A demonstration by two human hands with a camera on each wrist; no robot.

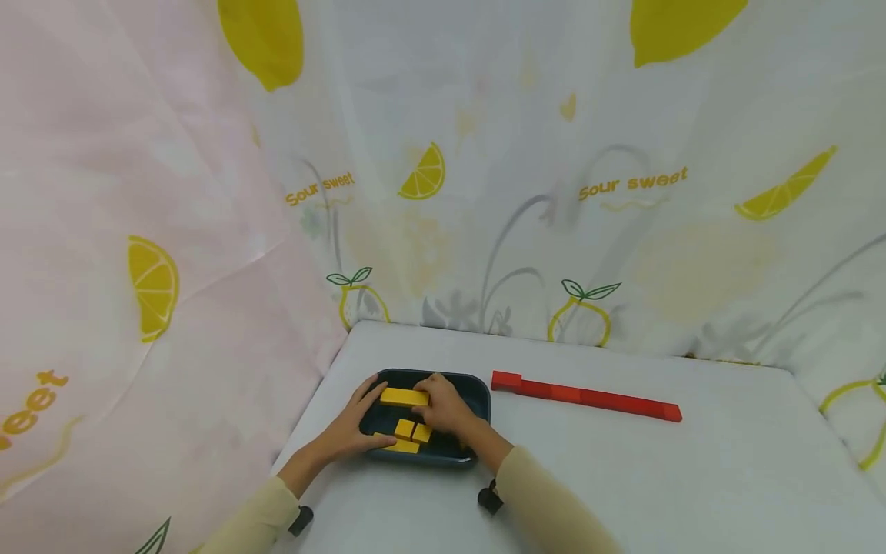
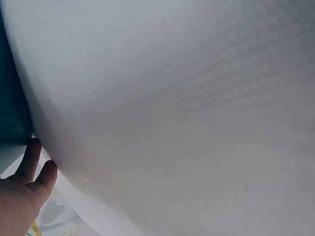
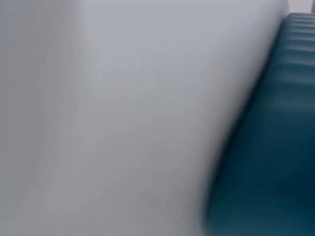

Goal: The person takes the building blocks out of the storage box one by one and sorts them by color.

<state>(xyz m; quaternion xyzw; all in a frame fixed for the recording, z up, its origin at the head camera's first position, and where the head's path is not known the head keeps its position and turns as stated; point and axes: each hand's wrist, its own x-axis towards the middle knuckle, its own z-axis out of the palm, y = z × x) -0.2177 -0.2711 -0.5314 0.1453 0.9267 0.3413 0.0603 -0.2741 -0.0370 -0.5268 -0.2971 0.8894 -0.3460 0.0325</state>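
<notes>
A dark blue tray (image 1: 477, 396) holds several yellow blocks. My right hand (image 1: 446, 408) reaches into it and pinches the right end of a long yellow block (image 1: 401, 397) between thumb and fingers. My left hand (image 1: 349, 427) spreads over the tray's left end, its thumb by another long yellow block (image 1: 408, 446) at the near side. Two small yellow blocks (image 1: 404, 428) lie between the long ones. In the left wrist view, extended fingers (image 2: 45, 179) touch the tray's outer wall (image 2: 12, 108). Only the tray's side (image 3: 266, 157) shows in the right wrist view, blurred, without the hand.
Right of the tray, a long row of red blocks (image 1: 588, 397) lies across the white table (image 1: 623, 469), with a taller block at its left end. Lemon-printed cloth (image 1: 471, 231) hangs along the table's back and left sides.
</notes>
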